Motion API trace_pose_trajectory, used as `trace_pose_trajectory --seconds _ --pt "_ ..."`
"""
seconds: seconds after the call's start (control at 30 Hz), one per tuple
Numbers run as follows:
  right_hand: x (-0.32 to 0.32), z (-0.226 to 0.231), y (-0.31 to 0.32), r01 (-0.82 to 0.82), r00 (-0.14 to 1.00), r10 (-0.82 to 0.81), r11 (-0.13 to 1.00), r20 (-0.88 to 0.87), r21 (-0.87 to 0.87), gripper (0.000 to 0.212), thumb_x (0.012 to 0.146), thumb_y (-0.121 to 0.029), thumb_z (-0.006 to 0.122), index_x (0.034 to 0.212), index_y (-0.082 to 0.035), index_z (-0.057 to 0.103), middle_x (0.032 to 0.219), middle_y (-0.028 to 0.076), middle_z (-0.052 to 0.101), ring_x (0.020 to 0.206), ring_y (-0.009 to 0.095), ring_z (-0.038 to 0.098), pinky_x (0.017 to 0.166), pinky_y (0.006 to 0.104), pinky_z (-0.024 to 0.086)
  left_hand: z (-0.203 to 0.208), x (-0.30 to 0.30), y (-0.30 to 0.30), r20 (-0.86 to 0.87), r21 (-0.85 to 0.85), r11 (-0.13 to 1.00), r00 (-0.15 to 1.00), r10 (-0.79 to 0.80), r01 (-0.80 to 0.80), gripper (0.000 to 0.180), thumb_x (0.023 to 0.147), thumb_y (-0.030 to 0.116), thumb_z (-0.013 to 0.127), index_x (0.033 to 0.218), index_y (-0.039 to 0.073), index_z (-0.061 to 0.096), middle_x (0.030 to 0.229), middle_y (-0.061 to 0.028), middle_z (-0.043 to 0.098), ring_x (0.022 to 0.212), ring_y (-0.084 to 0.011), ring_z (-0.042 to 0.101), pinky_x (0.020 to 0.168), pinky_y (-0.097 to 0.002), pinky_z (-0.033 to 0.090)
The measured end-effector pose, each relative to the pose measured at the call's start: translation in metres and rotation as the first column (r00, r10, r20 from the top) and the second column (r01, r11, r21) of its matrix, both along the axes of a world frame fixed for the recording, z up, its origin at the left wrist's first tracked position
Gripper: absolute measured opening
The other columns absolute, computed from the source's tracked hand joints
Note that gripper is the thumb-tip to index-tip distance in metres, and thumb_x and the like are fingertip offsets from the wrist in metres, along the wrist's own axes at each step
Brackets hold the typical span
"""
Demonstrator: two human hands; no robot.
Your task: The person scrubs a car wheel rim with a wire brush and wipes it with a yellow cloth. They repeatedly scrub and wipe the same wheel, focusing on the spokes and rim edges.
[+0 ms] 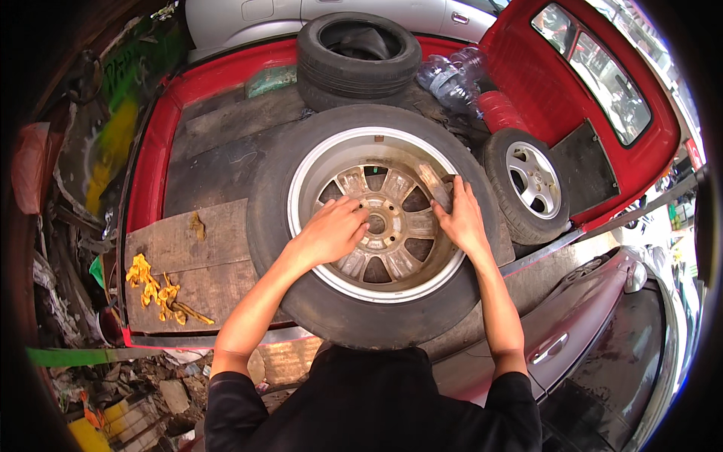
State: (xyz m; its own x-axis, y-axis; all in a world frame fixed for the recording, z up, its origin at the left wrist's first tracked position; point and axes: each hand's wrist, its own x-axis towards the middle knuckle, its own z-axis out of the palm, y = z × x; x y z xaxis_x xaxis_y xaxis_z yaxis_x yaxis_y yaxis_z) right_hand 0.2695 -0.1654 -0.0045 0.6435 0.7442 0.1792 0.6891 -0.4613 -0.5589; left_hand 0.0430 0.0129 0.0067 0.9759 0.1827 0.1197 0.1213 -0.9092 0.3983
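A car wheel (376, 296), with a black tyre (361, 316) around a dirty silver rim, lies flat in front of me on the red truck bed. My left hand (331, 231) rests over the hub, its fingers loosely bent and touching the metal beside the centre hole. Nothing shows in it. At the rim's right inner side, my right hand (462, 218) is closed on a flat tan-and-grey brush-like tool (434, 185). Its tan end points up and left over the spokes. The palm hides part of this tool.
Stacked tyres (358, 60) stand behind the wheel. A second wheel (531, 181) leans at the right, near plastic bottles (456, 79) and a red container (501, 111). Yellow cloth scraps (158, 292) lie on the boards at left. A parked car (580, 324) is close on my right.
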Motion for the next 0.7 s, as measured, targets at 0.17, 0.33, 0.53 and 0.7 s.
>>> trace_pose_trajectory --seconds 0.17,0.33,0.53,0.7 --pt "0.003 0.007 0.016 0.088 0.944 -0.021 0.978 0.329 -0.189 0.053 0.088 -0.028 0.077 0.132 -0.010 0.054 0.124 0.021 0.058 0.094 0.044 0.069 0.077 0.0536 0.055 -0.002 0.027 0.045 -0.043 0.031 0.983 0.982 -0.181 0.183 0.020 0.099 0.019 0.060 0.107 0.001 0.066 0.100 -0.0134 0.059 0.105 -0.0314 0.057 0.092 -0.0463 0.043" --pt "0.023 -0.001 0.031 0.101 0.921 0.018 0.954 0.390 -0.282 0.047 0.086 -0.032 0.077 0.124 -0.013 0.059 0.115 0.015 0.063 0.091 0.040 0.070 0.075 0.0501 0.057 -0.013 0.071 0.072 -0.059 0.031 0.962 0.962 -0.268 0.270 0.021 0.098 0.019 0.060 0.105 0.000 0.066 0.099 -0.0146 0.060 0.107 -0.0330 0.057 0.092 -0.0473 0.043" --pt "0.036 -0.043 0.120 -0.121 0.849 0.261 0.942 0.459 -0.313 0.047 0.084 -0.033 0.078 0.123 -0.013 0.062 0.110 0.011 0.064 0.086 0.037 0.071 0.072 0.0482 0.058 -0.023 0.084 0.099 0.016 -0.050 0.990 0.991 -0.135 0.135 0.020 0.098 0.018 0.060 0.105 0.001 0.066 0.099 -0.0151 0.061 0.106 -0.0336 0.057 0.092 -0.0471 0.044" --pt "0.044 -0.025 0.094 -0.118 0.900 0.221 0.953 0.376 -0.278 0.043 0.086 -0.030 0.077 0.123 -0.012 0.064 0.106 0.009 0.066 0.085 0.035 0.072 0.070 0.0470 0.059 -0.024 0.070 0.113 -0.140 -0.055 0.995 0.986 -0.087 0.080 0.023 0.101 0.022 0.059 0.108 0.003 0.067 0.099 -0.0140 0.061 0.105 -0.0327 0.057 0.092 -0.0477 0.044"
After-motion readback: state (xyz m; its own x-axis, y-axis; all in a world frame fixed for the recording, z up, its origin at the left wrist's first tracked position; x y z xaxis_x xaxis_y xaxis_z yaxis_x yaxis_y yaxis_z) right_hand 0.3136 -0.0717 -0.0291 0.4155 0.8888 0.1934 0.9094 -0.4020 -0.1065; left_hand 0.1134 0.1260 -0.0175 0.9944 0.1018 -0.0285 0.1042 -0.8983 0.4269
